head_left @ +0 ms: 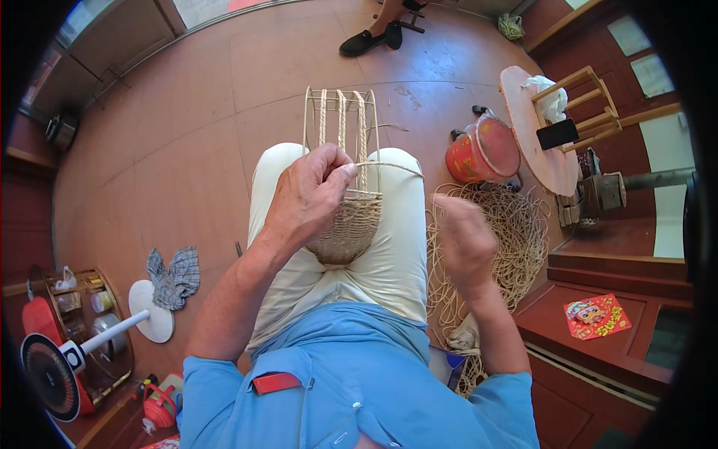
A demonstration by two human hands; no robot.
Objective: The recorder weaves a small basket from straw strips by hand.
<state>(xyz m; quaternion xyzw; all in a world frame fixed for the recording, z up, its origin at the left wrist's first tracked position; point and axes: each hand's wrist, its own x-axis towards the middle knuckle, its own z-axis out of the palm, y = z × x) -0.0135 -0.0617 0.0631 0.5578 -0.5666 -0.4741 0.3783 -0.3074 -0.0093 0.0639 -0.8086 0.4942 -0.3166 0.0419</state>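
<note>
Between my knees rests a partly woven basket [345, 230], its lower part closely woven from tan cord, with a wire frame [306, 120] and upright twisted strands [342, 120] rising bare above. My left hand [314, 183] is closed at the frame, thumb and forefinger pinching a tan cord [396, 165]. That cord runs rightward across my right thigh toward my right hand [467, 243]. The right hand is raised beside the thigh, blurred, with its fingers curled in; what they grip, if anything, cannot be made out.
A large heap of loose cord [508, 232] lies on the floor at right, by a red bucket [482, 153]. Beyond it stands a round board [531, 120] with a phone [558, 134]. A fan [52, 374] and checked cloth [173, 277] are at left. Another person's shoes [363, 43] show ahead.
</note>
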